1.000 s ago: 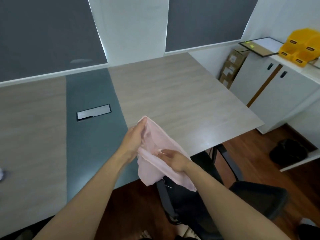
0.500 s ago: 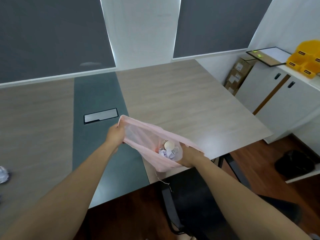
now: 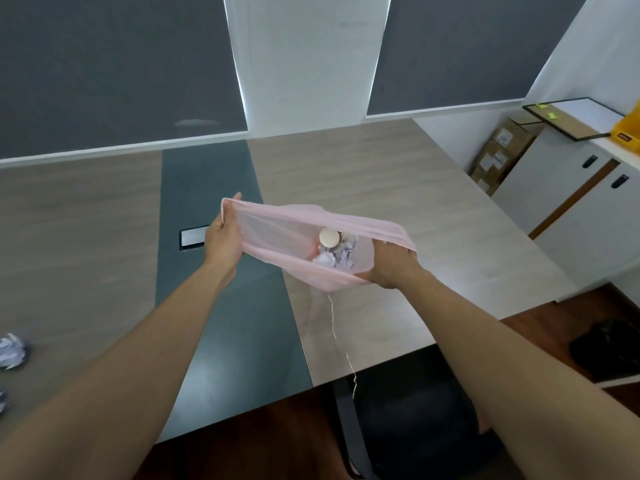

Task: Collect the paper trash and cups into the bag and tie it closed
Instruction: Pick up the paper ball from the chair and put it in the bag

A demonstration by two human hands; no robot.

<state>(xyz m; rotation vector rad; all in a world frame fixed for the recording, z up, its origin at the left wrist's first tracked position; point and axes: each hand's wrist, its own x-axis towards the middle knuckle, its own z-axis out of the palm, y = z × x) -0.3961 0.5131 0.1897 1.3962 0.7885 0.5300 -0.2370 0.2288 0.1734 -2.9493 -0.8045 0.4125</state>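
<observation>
One thin, translucent pink bag (image 3: 277, 230), held above the wood-grain table (image 3: 398, 188), is stretched open: the left hand (image 3: 223, 240) and the right hand (image 3: 391, 268) each grip its rim. Inside sit one round-topped cup (image 3: 329, 237) and perhaps three crumpled paper balls (image 3: 334, 263). One more wad (image 3: 12, 351) lies far left. The cardboard boxes (image 3: 502, 157) carry labels too small to read.

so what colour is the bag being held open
Pale translucent pink; the plastic bag shows best in the head view, the only one.

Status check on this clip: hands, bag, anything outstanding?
Left hand and right hand each hold the pink bag rim, mouth open. Cup and crumpled paper inside. Paper ball on table, far left, unbagged.
</observation>
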